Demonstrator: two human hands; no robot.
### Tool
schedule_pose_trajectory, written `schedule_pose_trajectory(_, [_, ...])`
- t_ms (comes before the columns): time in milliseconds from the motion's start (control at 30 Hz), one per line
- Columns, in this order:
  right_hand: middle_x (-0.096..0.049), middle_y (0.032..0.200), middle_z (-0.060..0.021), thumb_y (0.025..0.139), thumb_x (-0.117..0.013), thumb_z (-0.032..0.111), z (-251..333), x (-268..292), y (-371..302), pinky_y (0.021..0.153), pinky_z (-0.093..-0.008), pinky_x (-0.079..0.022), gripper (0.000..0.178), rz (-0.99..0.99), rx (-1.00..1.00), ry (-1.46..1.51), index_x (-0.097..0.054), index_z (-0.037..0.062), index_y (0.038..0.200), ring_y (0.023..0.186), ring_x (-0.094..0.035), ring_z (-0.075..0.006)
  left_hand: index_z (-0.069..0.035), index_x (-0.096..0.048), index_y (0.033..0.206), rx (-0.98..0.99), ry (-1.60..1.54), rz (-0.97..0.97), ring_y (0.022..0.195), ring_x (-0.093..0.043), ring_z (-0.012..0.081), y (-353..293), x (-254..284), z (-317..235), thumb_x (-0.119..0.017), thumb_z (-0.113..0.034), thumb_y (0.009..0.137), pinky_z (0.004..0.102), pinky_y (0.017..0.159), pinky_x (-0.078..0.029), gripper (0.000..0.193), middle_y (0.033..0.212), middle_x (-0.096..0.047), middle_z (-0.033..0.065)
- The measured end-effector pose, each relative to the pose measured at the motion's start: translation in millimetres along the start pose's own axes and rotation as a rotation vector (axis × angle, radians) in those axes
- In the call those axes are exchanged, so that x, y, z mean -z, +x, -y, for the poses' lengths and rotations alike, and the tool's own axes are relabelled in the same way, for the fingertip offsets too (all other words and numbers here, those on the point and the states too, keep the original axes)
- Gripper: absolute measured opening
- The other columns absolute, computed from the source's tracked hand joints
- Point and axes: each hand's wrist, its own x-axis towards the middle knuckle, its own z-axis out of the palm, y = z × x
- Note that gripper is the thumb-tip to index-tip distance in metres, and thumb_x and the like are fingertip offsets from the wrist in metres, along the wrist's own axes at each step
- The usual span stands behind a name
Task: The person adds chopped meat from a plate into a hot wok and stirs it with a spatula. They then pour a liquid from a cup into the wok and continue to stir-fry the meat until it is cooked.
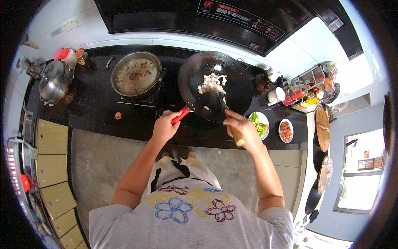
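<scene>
Head view shows wok over black counter, grey floor.

Head-worn fisheye view, facing down, near the counter

Two white plates on black countertop

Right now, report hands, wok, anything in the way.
Left hand gripping red handle. Right hand gripping wooden-handled utensil. Pale pieces in wok. Plate of vegetables near right hand.
</scene>
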Motion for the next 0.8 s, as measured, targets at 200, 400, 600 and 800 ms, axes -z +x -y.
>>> schedule_pose_trajectory(200, [-0.072, 0.100, -0.0183, 0.077, -0.072, 0.002, -39.5, 8.5, 29.2, 0.075, -0.0330, -0.057, 0.015, -0.563, 0.008, 0.001, -0.070, 0.0023, 0.092, 0.084, -0.072, -0.0266, -0.016, -0.068, 0.117, 0.006, 0.014, -0.017, 0.087, -0.065, 0.0331, -1.5, -2.3, 3.0, -0.074, -0.010, 0.076, 0.0401, 0.076, -0.054, 0.041, 0.098, -0.065, 0.0131])
schedule_pose_trajectory(400, [-0.069, 0.064, -0.0112, 0.082, -0.072, 0.011, -50.9, 56.7, 40.9, 0.057, -0.0312, -0.056, 0.016, -0.747, -0.473, -0.081, -0.069, -0.0043, 0.084, 0.057, -0.069, -0.0163, -0.015, -0.068, 0.118, 0.007, 0.001, -0.012, 0.088, -0.065, 0.0335, -2.5, -1.0, 4.2, -0.074, -0.010, 0.078, 0.0391, 0.077, -0.054, 0.041, 0.099, -0.067, 0.0139])
schedule_pose_trajectory(600, [-0.069, 0.082, -0.0122, 0.089, -0.067, 0.006, -108.6, 2.3, 72.1, 0.065, -0.0307, -0.061, 0.013, -0.798, -0.352, 0.351, -0.068, -0.0062, 0.095, 0.074, -0.068, -0.0174, -0.016, -0.068, 0.119, -0.007, -0.006, -0.013, 0.087, -0.065, 0.0343, 0.3, -1.6, 1.1, -0.073, -0.009, 0.078, 0.0394, 0.076, -0.054, 0.042, 0.099, -0.067, 0.0136])
schedule_pose_trajectory(800, [-0.067, 0.094, -0.0150, 0.093, -0.061, 0.005, -82.3, 29.9, 51.8, 0.066, -0.0356, -0.064, 0.014, -0.755, -0.269, 0.704, -0.064, -0.0086, 0.096, 0.078, -0.069, -0.0227, -0.015, -0.068, 0.115, 0.012, -0.010, -0.019, 0.088, -0.064, 0.0334, -2.0, -2.9, 5.3, -0.073, -0.009, 0.076, 0.0412, 0.077, -0.054, 0.040, 0.097, -0.065, 0.0131])
